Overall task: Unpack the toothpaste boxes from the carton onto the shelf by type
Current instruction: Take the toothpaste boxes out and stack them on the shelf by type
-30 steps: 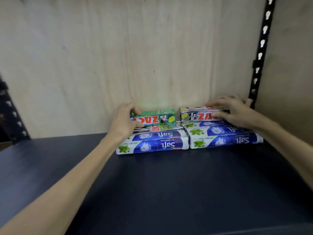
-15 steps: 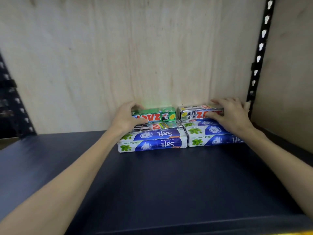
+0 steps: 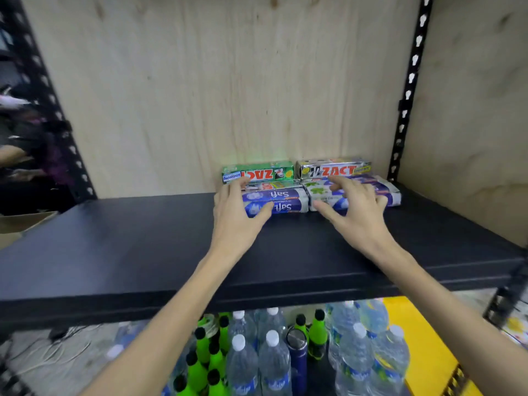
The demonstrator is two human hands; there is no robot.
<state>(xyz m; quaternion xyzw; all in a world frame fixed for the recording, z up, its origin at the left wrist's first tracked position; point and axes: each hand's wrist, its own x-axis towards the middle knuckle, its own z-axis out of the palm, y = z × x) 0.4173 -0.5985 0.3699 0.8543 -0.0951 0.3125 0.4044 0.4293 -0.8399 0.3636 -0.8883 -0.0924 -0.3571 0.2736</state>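
Nearest, below the shelf's front edge, stand clear water bottles [image 3: 274, 364] with white caps, green bottles [image 3: 200, 367] with black caps to their left, and a dark blue flask [image 3: 297, 355] between them; a yellow surface [image 3: 423, 352] shows to the right of them.

Above these, the dark shelf [image 3: 128, 247] runs across the view, and two bare forearms reach over its front edge; the left hand [image 3: 235, 215] has its fingers spread and nearly straight, gripping nothing, its fingertips at the left end of the blue boxes [image 3: 281, 201]; the right hand [image 3: 358, 215] is likewise spread open and holds nothing, its fingers lying over the front of the blue boxes on the right [image 3: 391, 194].

The toothpaste boxes sit at the back of the shelf, toward its right side, in two stacks side by side and touching; the left stack has two blue boxes at the front, a box behind them that is mostly hidden, and a green box [image 3: 258, 172] at the top rear; the right stack has blue boxes and a silver box [image 3: 334, 169] at the top rear.

Behind the stacks rises a pale plywood back panel [image 3: 214, 81]; a black slotted upright [image 3: 408, 90] stands at the right rear corner, another [image 3: 54, 110] at the left; beyond that the background is blurred.
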